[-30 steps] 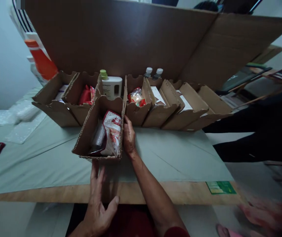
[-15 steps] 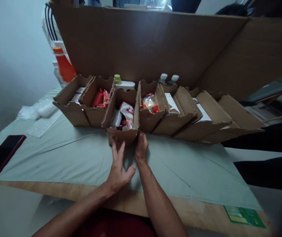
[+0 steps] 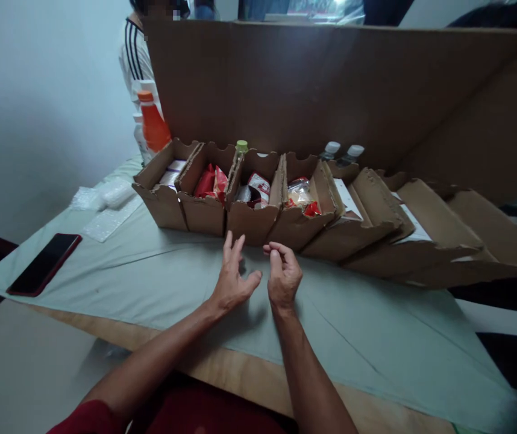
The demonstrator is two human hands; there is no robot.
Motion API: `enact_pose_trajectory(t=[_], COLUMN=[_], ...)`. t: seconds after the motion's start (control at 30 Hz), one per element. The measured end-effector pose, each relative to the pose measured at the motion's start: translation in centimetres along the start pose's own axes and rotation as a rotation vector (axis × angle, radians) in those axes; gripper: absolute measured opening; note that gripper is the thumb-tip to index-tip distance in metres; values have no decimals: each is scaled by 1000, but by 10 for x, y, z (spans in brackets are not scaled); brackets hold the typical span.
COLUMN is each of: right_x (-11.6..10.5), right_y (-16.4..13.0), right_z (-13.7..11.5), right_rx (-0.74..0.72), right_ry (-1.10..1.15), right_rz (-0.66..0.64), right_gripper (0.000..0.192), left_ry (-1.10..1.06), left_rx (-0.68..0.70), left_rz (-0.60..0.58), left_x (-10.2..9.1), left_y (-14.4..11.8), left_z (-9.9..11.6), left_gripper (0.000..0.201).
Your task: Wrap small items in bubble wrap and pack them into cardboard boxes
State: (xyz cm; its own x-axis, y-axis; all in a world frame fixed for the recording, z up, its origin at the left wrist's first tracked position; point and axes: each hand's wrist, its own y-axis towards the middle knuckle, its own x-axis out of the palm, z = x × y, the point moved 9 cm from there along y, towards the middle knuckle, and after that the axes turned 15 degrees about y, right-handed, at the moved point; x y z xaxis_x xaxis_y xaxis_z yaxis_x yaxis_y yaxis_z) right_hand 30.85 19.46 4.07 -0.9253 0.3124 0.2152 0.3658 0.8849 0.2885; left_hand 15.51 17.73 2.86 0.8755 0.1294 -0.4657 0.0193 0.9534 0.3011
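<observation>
Hovering hands, cardboard trays ahead, phone left

Cloth-covered table with cardboard boxes, phone, plastic wrap.

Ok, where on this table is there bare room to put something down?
Bare cloth lies right of the right hand, and between the phone and left hand. The row of cardboard boxes is crowded.

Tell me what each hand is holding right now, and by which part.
Nothing is held. The left hand is open and the right hand loosely curled, both empty above the cloth, just short of the third box.
</observation>
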Motion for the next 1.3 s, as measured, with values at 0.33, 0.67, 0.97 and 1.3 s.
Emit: enact_pose_trajectory(t=[0.33,0.67,0.97,1.3], right_x=[185,152,-62,-111], right_y=[26,-38,-65,-132], right_z=[-66,-87,-129,-55], right_rx=[-102,-104,76,242], right_ry=[-918,-868,-366,-389], right_rz=[-714,-752,-294,-247], right_gripper=[59,28,27,68], left_ry=[159,135,71,46], left_rx=[-223,-284,-236,-295], left_rz=[211,435,264,-108], left_x=[-112,-180,-167,-105], left_y=[-113,-143,-128,-122], left_z=[-49,-67,-55,-47], left_gripper=[41,36,83,52])
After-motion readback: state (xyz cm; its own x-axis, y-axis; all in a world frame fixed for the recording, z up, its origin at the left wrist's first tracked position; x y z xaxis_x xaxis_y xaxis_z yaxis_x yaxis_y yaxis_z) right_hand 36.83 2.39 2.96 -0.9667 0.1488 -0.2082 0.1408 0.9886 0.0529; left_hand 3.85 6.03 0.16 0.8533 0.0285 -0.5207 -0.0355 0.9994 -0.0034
